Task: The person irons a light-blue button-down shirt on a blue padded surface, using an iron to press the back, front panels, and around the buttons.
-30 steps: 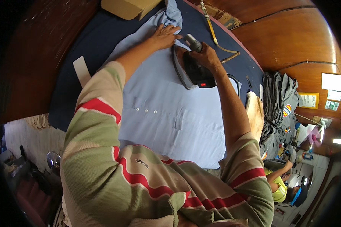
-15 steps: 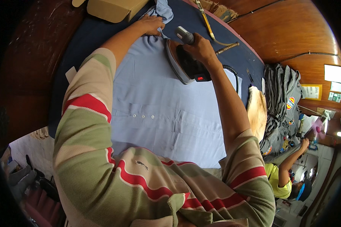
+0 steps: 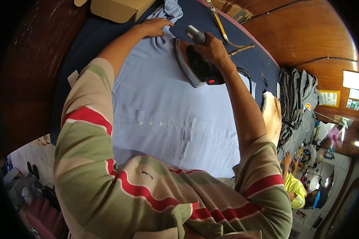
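Observation:
A light blue button-up garment (image 3: 155, 99) is spread over the dark blue padded table, small white buttons running across its nearer part. My right hand (image 3: 212, 48) is wrapped round the handle of a black electric iron (image 3: 200, 65), whose red light shows. The iron sits on the garment's far right part. At its far left edge, my left hand (image 3: 157, 27) lies on the cloth with fingers stretched out, beside a bunched part of the blue fabric (image 3: 169, 12). Light creases run through the cloth below that hand.
A cardboard box (image 3: 113, 8) stands at the far left of the table (image 3: 85, 51). A yellowish rod (image 3: 217, 20) and the iron's cord lie at the far right. Folded dark grey garments (image 3: 293, 103) are stacked on the right. A person in yellow (image 3: 295, 189) works beyond them.
My left hand has loosened from the bunched cloth and shifted slightly left, fingers now extended. The iron has hardly moved. The person in yellow has lowered an arm.

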### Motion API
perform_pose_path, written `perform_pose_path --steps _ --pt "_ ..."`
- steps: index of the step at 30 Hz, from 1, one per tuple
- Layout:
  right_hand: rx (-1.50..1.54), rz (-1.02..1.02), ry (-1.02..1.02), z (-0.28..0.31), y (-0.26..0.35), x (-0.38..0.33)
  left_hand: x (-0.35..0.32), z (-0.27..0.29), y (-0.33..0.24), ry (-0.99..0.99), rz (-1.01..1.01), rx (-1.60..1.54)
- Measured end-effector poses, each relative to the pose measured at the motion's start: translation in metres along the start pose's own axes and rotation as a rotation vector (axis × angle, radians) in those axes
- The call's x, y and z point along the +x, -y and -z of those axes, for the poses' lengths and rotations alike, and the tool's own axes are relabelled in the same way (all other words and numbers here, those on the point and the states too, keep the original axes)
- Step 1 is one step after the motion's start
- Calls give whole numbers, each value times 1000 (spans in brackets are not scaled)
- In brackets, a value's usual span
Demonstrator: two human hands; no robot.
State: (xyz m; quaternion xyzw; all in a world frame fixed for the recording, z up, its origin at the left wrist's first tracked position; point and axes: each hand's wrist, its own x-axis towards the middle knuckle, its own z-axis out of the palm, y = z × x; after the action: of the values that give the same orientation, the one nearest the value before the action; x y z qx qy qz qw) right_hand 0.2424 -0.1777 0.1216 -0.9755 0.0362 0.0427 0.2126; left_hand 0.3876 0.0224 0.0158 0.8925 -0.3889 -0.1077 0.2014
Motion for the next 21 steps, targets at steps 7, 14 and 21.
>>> perform_pose_path --steps 7,14,21 --pt "-53 123 -61 -9 8 19 5 -7 18 -51 -49 -40" --pt "-46 113 -61 -10 9 20 -10 -9 13 -119 0 -141" --pt "-44 97 -35 -10 12 37 -4 -12 16 -69 -2 -209"
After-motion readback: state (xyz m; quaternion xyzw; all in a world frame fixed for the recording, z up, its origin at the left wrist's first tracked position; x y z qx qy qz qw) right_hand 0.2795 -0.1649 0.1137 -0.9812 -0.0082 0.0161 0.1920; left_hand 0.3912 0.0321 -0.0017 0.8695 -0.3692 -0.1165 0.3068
